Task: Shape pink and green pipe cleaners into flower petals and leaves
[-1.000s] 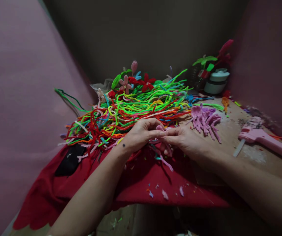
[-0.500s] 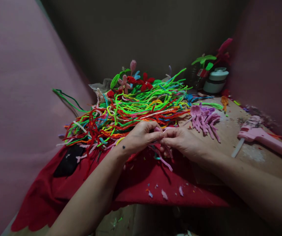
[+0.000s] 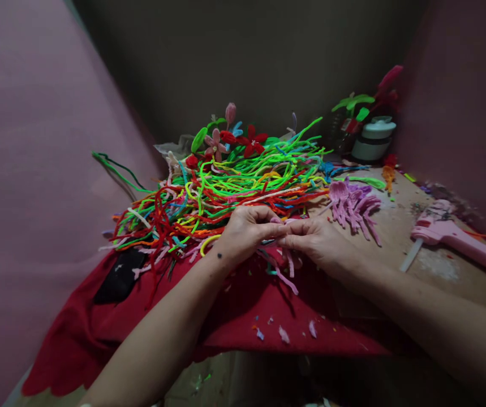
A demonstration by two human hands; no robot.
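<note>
My left hand (image 3: 246,232) and my right hand (image 3: 317,243) meet fingertip to fingertip over a red cloth (image 3: 234,316). Both pinch a pink pipe cleaner (image 3: 285,270), whose loose ends hang down below the fingers. Just behind my hands lies a big heap of pipe cleaners (image 3: 226,192) in green, red, yellow, orange and blue. A bunch of shaped pink pipe-cleaner pieces (image 3: 353,206) lies to the right of the heap, close to my right hand.
Finished pipe-cleaner flowers (image 3: 234,138) stand behind the heap. A pink glue gun (image 3: 455,234) lies at the right on the wooden table (image 3: 399,237). A white lidded jar (image 3: 373,141) sits at the back right. Cut fluff scraps (image 3: 284,334) dot the cloth. Pink walls close both sides.
My hands have stayed together on the pink pipe cleaner, with the fingers shifting slightly as they work it. Nothing else has moved.
</note>
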